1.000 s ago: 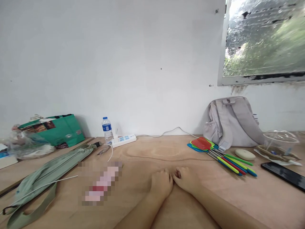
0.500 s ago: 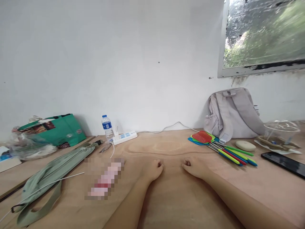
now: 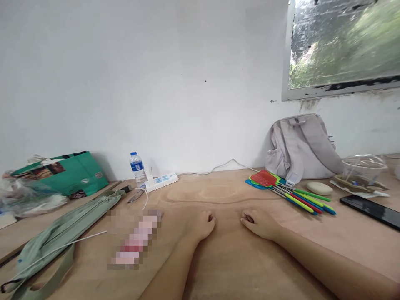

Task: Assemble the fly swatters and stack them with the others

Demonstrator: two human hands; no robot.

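Both my hands rest on the wooden table (image 3: 225,266) as loose fists, a small gap between them. My left hand (image 3: 201,224) holds nothing; a blurred pink and white object (image 3: 133,239) lies to its left. My right hand (image 3: 259,223) also holds nothing. A bundle of coloured fly swatters (image 3: 286,192) lies beyond it to the right, apart from the hand.
A grey backpack (image 3: 301,148) leans on the wall at the back right. Near it lie a pale oval object (image 3: 319,188), a clear plastic container (image 3: 362,170) and a black phone (image 3: 370,210). A water bottle (image 3: 136,168), power strip (image 3: 161,181), green bag (image 3: 67,174) and green pouch (image 3: 62,227) sit left.
My hands were touching a second ago and have moved apart; in the last half second they barely shifted. The view has tilted slightly.
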